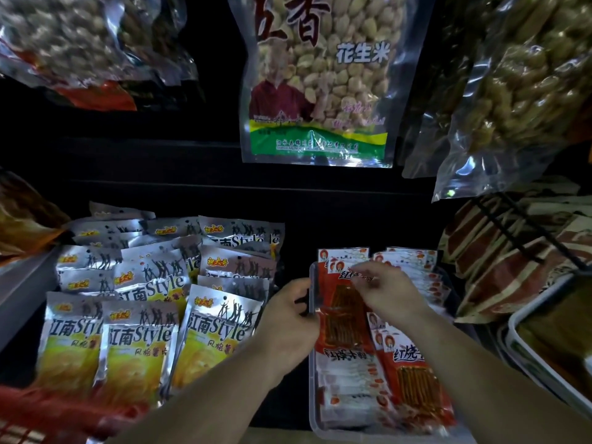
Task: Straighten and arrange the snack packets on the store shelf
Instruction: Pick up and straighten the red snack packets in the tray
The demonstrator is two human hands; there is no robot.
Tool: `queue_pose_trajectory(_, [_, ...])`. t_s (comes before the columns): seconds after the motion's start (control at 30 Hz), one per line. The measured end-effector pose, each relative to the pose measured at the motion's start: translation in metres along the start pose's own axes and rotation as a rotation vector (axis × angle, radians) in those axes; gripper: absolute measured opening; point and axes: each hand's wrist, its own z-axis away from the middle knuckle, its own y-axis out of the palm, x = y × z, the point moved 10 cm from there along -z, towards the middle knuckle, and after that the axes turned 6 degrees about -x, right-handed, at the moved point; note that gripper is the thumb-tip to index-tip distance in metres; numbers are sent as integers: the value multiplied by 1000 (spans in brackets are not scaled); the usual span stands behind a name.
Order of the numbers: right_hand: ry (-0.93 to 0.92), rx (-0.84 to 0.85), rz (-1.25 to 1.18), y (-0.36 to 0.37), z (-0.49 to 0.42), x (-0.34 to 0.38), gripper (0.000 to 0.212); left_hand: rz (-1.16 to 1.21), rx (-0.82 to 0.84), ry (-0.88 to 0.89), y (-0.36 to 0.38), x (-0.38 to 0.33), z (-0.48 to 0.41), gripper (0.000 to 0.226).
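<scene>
Snack packet [344,315], glossy red film, pinched by left hand [290,312], right hand [389,293]

left hand [290,312] — bare | right hand [389,291] — bare | forearms [464,357]: bare to frame edge

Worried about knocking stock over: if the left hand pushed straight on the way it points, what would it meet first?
The clear tray's left wall, which the left hand seems to grip, then the red packet just inside; depth is unclear.
</scene>
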Motion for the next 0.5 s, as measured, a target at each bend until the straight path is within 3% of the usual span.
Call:
queue_pose_trajectory(0.1, [-107, -98, 233, -1, -21, 7, 46, -12, -26, 20, -5, -1, -4, 46])
queue_pose_trajectory(0.23, [-23, 12, 436, 21, -32, -8, 63, -43, -68, -3, -17, 6, -7, 55])
queue_pose_trajectory(0.3, [-26, -9, 530, 24, -33, -11, 54, -45, -71, -2, -18, 5, -7, 56])
queue_pose_trajectory(0.43, [-60, -113, 658, 18, -38, -2, 12, -57, -50, -25, -15, 7, -10, 48])
queue_pose_trajectory(0.5, [-104, -173, 618, 15, -39, -1, 16, -64, -61, -39, -17, 12, -14, 55])
